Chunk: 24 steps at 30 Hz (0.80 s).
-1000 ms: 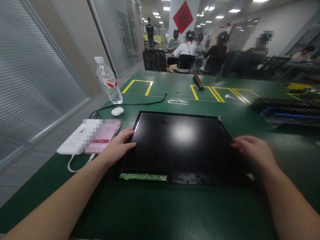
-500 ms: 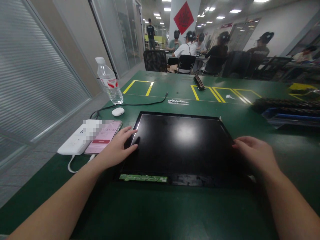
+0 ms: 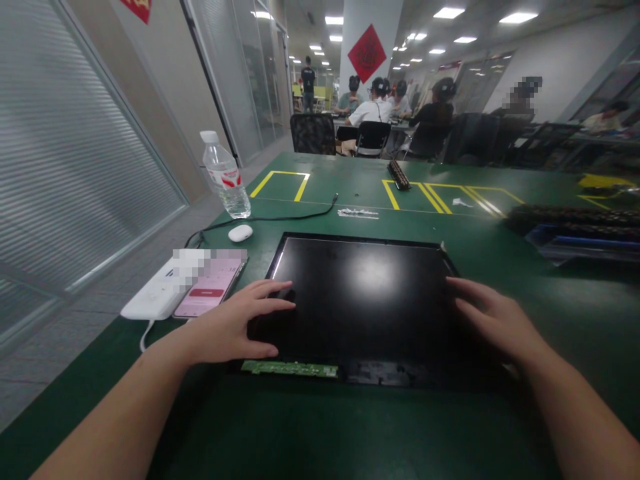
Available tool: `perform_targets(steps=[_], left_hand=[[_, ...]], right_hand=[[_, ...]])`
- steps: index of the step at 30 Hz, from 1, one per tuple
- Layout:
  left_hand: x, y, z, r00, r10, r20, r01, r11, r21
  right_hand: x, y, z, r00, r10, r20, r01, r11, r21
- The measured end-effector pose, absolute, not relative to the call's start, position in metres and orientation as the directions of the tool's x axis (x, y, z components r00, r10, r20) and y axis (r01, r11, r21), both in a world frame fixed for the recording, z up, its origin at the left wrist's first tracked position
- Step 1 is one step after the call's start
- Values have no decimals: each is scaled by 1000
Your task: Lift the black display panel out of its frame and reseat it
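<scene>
As the green counter (image 3: 320,427) carries a flat-lying black screen panel (image 3: 370,307), my left hand (image 3: 233,325), fingers spread, and right hand (image 3: 503,327), loosely open, extend over its sides, gripping nothing; a green circuit strip (image 3: 290,368) lines its near edge.

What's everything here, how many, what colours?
Table: 1, green, front
Display panel: 1, black, table's middle
Circuit board: 1, green, panel's near edge
Smartphone: 1, pink screen, left
Power bank: 1, white, beside smartphone
Rounded case: 1, white, behind smartphone
Plastic bottle: 1, clear, left
Cables: 2, black, white, left
Scraps: several, white, centre
Tape outlines: several, yellow, far side
Slotted block: 1, dark, far side
Blurred pile: uncountable, dark, blue, right
Signs: 2, red, background
Chairs: several, black, background
People: at least 7, varied clothes, background
Left hand: 1, bare, panel's left edge
Right hand: 1, bare, panel's right edge
</scene>
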State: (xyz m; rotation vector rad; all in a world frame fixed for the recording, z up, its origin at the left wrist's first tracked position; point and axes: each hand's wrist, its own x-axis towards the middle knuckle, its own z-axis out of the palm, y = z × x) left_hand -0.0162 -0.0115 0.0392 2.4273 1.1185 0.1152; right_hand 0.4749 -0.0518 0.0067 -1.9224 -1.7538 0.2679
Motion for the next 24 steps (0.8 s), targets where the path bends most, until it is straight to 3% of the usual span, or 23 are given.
perform_targets(steps=[12, 24], left_hand=[[-12, -16, 43, 672, 731, -116, 651, -509, 563], [-4, -18, 43, 701, 709, -81, 632, -563, 533]], right_hand=[[474, -50, 5, 151, 978, 145, 840, -49, -540], [474, -50, 2, 134, 976, 173, 824, -13, -566]])
